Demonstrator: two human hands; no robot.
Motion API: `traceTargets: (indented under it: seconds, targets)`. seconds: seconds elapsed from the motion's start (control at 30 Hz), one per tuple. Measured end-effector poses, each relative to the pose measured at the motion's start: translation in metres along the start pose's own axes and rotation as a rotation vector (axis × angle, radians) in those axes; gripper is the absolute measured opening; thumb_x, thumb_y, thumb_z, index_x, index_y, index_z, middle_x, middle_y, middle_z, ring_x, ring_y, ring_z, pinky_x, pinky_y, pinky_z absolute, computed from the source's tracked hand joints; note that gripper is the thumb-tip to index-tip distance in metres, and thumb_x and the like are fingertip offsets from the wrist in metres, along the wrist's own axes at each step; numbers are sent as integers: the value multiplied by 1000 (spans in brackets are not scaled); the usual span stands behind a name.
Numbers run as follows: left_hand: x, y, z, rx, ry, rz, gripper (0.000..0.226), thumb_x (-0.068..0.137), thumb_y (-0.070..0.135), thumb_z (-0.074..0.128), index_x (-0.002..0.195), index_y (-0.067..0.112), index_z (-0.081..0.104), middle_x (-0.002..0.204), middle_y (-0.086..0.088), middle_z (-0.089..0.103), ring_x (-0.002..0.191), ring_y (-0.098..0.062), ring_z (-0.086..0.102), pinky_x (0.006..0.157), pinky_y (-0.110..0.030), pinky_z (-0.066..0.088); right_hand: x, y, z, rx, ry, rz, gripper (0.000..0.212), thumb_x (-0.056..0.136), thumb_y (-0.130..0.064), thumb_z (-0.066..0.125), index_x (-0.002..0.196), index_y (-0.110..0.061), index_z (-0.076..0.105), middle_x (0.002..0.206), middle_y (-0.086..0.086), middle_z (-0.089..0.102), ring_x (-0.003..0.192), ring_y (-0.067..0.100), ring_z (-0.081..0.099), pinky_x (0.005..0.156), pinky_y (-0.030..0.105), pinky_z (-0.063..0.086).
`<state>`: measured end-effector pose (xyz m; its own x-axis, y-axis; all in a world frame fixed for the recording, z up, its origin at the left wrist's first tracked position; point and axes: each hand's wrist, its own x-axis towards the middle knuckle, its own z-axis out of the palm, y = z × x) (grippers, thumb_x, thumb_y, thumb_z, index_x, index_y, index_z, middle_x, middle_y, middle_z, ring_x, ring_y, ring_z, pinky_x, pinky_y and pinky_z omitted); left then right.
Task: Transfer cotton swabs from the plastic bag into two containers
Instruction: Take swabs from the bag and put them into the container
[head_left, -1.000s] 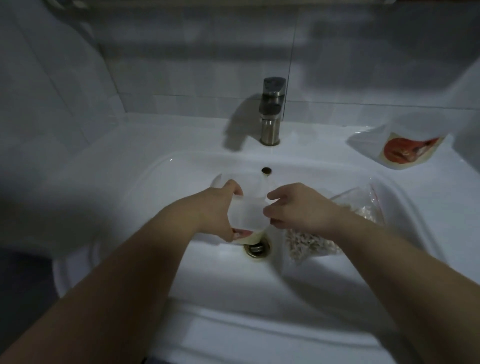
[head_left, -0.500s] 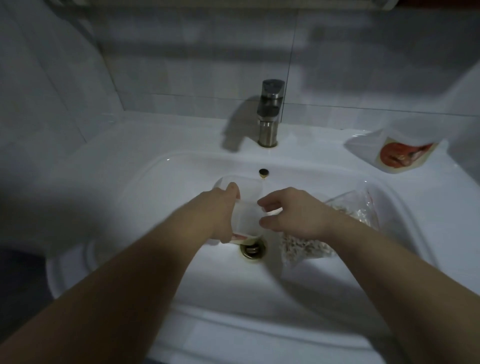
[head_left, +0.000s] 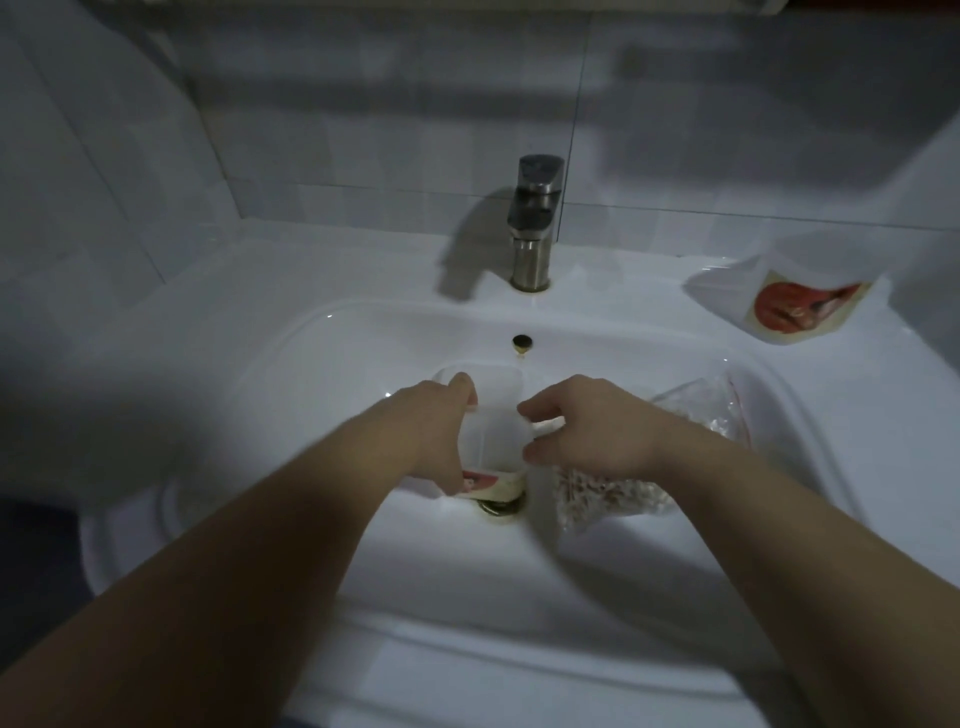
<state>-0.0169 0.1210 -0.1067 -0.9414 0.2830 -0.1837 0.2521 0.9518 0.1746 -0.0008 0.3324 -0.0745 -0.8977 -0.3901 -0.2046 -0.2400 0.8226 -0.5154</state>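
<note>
Two hands at container (head_left: 496, 431): left hand (head_left: 434, 431) grips its side; right hand (head_left: 587, 431) curled, hold unclear. Light thin plastic, likely flexible; grasp walls gently

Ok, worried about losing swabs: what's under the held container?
The brass drain, its near rim showing below the container; the rest is covered by it.

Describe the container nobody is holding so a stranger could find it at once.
Start at the steel faucet behind the white sink basin. Follow the ledge right to the far corner: a clear container with an orange-red label rests there. Unlike the twin container gripped by the left hand over the drain, no hand touches it.
</note>
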Motion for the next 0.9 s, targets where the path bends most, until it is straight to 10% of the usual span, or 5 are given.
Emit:
traceTargets:
  seconds: [0.9]
  targets:
    - [5,-1,5,60,-38,-41,87,61,40,94,121,26,34,85,6,49,71,-11,54,50,-25,36,7,3,7,-81,-52,-21,27,83,-32,66,107,-25,75,94,-3,73,89,14,66,82,34,55]
